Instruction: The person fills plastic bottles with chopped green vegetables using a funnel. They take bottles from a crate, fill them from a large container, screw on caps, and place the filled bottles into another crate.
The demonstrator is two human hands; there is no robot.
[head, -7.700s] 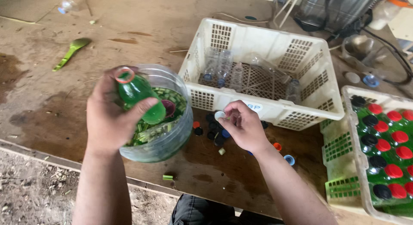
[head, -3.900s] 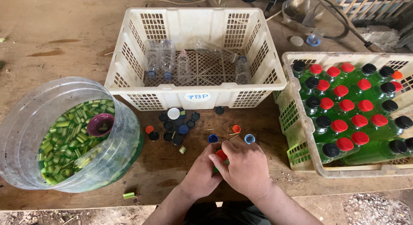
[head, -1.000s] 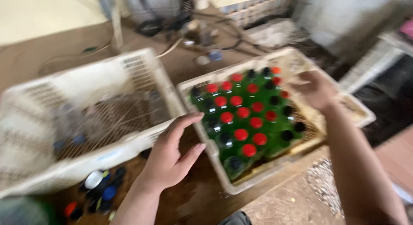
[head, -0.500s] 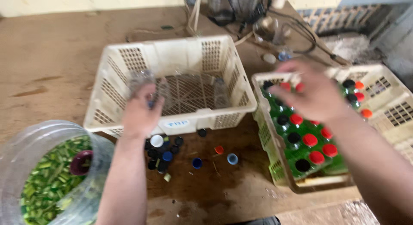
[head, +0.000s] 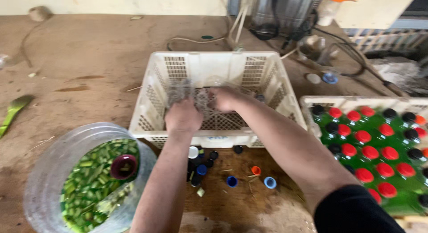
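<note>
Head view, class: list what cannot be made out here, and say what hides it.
- Left hand and right hand: blurred by motion inside the white crate; what they grip, if anything, is unclear.
- Clear bottles in the crate: smeared; number unclear.
- Crate of capped green bottles: cut off by the right edge.
- Clear tub of green pieces: cut off by the bottom edge.

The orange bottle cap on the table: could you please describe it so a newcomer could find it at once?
Start at the white slatted crate that both hands reach into. On the wooden table just before its front wall lie loose caps; the orange bottle cap is the only orange one, above two blue caps.
</note>
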